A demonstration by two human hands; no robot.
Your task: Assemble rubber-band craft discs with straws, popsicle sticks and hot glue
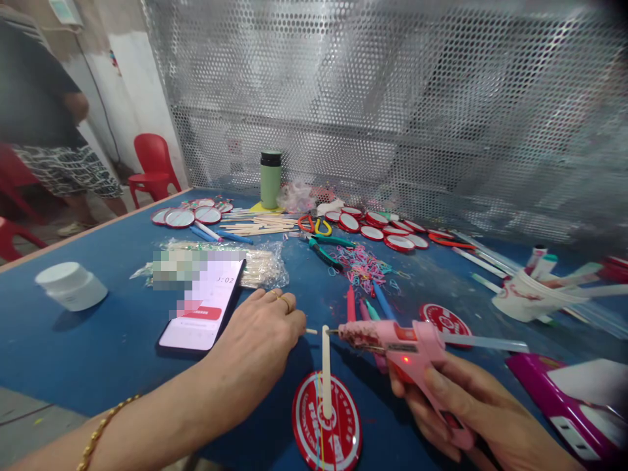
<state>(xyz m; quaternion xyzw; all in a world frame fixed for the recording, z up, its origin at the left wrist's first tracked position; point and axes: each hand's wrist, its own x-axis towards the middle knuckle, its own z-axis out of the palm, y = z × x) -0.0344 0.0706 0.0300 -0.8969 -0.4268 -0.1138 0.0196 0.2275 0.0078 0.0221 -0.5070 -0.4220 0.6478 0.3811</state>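
My right hand (456,409) is wrapped round a pink hot glue gun (417,347), its red light lit and a clear glue stick (485,341) coming out of the back. The gun's nozzle meets, or nearly meets, the upper end of a wooden craft stick (327,373). That stick's lower end rests on the middle of a red round disc (304,418) with white print; coloured bands cross the disc. Left of the craft stick's top, my left hand (267,327) has its fingers closed, and a short thin wooden stick (311,331) pokes out of them.
A phone (196,327) and a white jar (71,284) lie left. Behind are bagged sticks (265,261), pliers (324,252), paper clips (366,265), round discs (373,232) and a green bottle (270,183). A pen cup (523,294) and purple device (554,399) stand right. A person (44,91) stands beyond.
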